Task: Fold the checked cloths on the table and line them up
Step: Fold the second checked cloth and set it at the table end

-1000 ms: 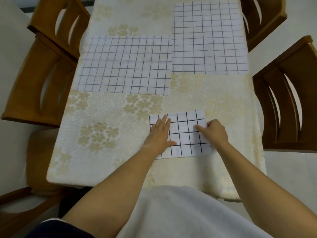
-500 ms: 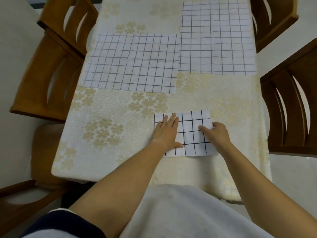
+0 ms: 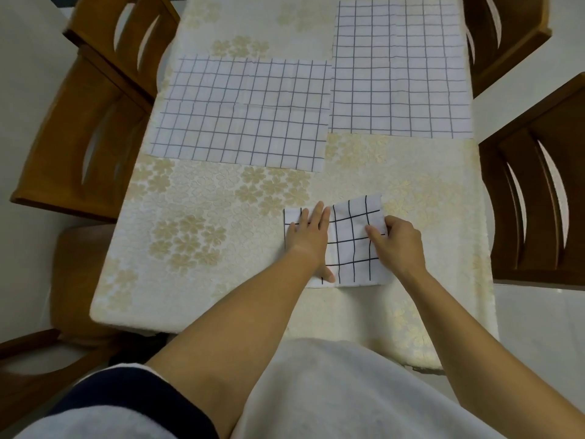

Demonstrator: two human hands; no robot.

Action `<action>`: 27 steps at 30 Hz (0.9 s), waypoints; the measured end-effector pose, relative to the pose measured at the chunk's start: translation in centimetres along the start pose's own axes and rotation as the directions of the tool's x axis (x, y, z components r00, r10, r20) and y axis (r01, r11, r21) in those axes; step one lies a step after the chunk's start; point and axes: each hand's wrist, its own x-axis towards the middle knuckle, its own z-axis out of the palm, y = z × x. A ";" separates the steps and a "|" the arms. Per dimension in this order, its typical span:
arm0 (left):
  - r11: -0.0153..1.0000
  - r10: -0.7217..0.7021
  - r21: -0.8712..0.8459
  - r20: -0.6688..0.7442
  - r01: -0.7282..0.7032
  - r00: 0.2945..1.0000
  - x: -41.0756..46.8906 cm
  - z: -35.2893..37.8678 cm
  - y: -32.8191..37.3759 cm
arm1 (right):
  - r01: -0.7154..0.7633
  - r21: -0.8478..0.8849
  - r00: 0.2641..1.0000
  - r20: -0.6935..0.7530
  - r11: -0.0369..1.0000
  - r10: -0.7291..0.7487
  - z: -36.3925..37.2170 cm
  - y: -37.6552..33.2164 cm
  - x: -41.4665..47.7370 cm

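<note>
A small folded checked cloth (image 3: 351, 245) lies near the table's front edge. My left hand (image 3: 311, 236) presses flat on its left half with straight fingers. My right hand (image 3: 397, 245) pinches the cloth's right edge and has lifted that half up and leftward, so it curves off the table. Two larger checked cloths lie spread flat further back: one at the middle left (image 3: 243, 114), one at the back right (image 3: 399, 68), their edges touching.
The table wears a cream floral tablecloth (image 3: 196, 223). Wooden chairs stand at the left (image 3: 85, 128), at the right (image 3: 538, 185) and at the far right corner (image 3: 506, 30). My white-clothed lap fills the bottom of the view.
My right hand has gripped the small cloth's right edge and raised it toward the left. The left hand stays pressed on the left half. The camera has shifted slightly.
</note>
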 end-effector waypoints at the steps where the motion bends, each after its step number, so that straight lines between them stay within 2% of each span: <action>1: 1.000 -0.001 -0.002 0.005 0.001 1.000 0.0 0.0 0.0 | 0.004 0.002 1.000 0.000 1.000 -0.004 0.0 -0.2 -0.1; 7: 0.994 0.038 -0.101 -0.015 -0.039 0.999 -0.1 0.2 -0.4 | 0.051 -0.052 0.999 -0.003 0.997 -0.051 0.1 -1.7 -0.7; 10: 0.921 0.086 -0.367 -0.132 -0.129 0.987 -1.2 0.7 -2.1 | 0.094 -0.086 0.996 0.006 0.992 -0.094 0.4 -3.1 -1.2; 13: 0.730 -0.080 -0.669 -0.287 -0.139 0.955 -3.0 0.3 -4.7 | 0.175 -0.172 0.985 0.028 0.969 -0.173 0.9 -4.9 -1.7; 15: 0.598 -0.196 -0.793 -0.287 -0.117 0.938 -4.1 -0.3 -6.3 | 0.232 -0.253 0.973 0.061 0.939 -0.224 1.7 -6.4 -2.0; 17: 0.366 -0.214 -0.926 -0.180 -0.092 0.960 -4.9 -0.8 -7.1 | 0.262 -0.339 0.965 0.116 0.904 -0.236 3.0 -8.0 -2.4; 19: 0.111 -0.168 -0.994 -0.041 -0.023 0.985 -4.9 -0.4 -7.4 | 0.298 -0.361 0.952 0.176 0.884 -0.249 4.6 -9.1 -2.7; 21: -0.023 -0.133 -0.998 0.060 0.057 0.989 -4.8 0.3 -7.3 | 0.348 -0.281 0.923 0.269 0.894 -0.275 6.2 -9.4 -2.9; 24: -0.038 -0.185 -0.995 0.100 0.094 0.978 -4.1 1.6 -7.1 | 0.314 -0.068 0.890 0.368 0.947 -0.269 6.9 -8.5 -3.3; 25: -0.010 -0.245 -0.996 0.089 0.089 0.966 -3.8 1.9 -7.0 | 0.335 -0.071 0.892 0.345 0.940 -0.292 6.9 -7.8 -3.4; 27: 0.056 -0.354 -0.994 0.070 0.096 0.933 -3.1 2.0 -6.8 | 0.431 -0.212 0.885 0.287 0.877 -0.366 6.8 -5.9 -3.1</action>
